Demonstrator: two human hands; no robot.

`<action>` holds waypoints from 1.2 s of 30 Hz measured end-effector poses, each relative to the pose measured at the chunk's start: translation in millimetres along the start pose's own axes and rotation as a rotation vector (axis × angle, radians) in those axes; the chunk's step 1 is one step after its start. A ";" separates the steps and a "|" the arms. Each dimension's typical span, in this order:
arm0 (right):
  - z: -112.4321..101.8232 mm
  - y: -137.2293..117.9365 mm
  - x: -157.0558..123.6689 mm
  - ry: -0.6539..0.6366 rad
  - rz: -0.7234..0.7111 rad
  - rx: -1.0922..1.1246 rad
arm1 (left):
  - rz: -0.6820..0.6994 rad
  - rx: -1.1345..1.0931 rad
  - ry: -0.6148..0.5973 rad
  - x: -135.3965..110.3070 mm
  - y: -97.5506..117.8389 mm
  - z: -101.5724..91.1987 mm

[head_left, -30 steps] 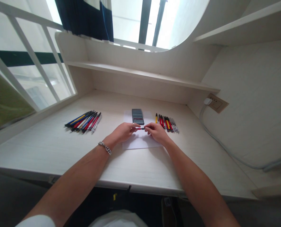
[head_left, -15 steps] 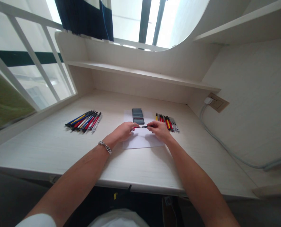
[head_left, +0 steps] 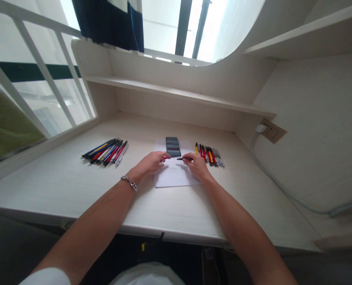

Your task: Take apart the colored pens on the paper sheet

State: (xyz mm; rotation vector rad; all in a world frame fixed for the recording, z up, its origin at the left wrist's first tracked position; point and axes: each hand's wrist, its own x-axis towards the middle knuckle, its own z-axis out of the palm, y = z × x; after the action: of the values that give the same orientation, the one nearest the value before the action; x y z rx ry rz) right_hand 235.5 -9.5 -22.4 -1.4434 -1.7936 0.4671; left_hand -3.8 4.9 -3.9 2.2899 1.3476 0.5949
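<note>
Head: both hands (head_left: 152,163) hold pen pieces (head_left: 180,158)

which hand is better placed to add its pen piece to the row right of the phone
Right, probably. The right hand holds the black piece right beside that row of pens; the left hand, holding the red piece, is farther, across the paper.

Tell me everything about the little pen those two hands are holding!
The pen is thin and looks like plastic, part red and part black. The left hand pinches the red end and the right hand pinches the black end. It lies about level, just over the white paper, near the dark phone. It is too small to tell if it is one piece or pulled in two.
</note>
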 end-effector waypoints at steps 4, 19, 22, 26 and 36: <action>9.3 -0.7 0.1 -0.019 -0.024 -0.250 | 0.026 -0.003 0.013 -0.6 3.9 1.2; -0.3 -20.5 -6.7 -0.048 -0.205 -0.194 | 0.057 0.036 0.019 -4.3 14.3 3.5; -7.3 -20.6 -4.6 -0.030 -0.151 -0.228 | 0.012 0.056 0.027 -3.9 12.1 1.1; -15.6 -16.4 -3.7 -0.025 -0.065 -0.226 | -0.041 0.028 0.068 -2.6 5.7 -2.8; 5.6 -10.9 -9.5 -0.129 -0.048 -0.385 | -0.021 0.015 0.051 -4.0 8.5 -2.1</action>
State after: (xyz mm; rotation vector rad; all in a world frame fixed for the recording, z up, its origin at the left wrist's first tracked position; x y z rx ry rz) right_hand 224.7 -20.7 -21.5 -1.6522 -2.1007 0.1984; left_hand -0.7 -2.1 1.9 2.2843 1.4026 0.6419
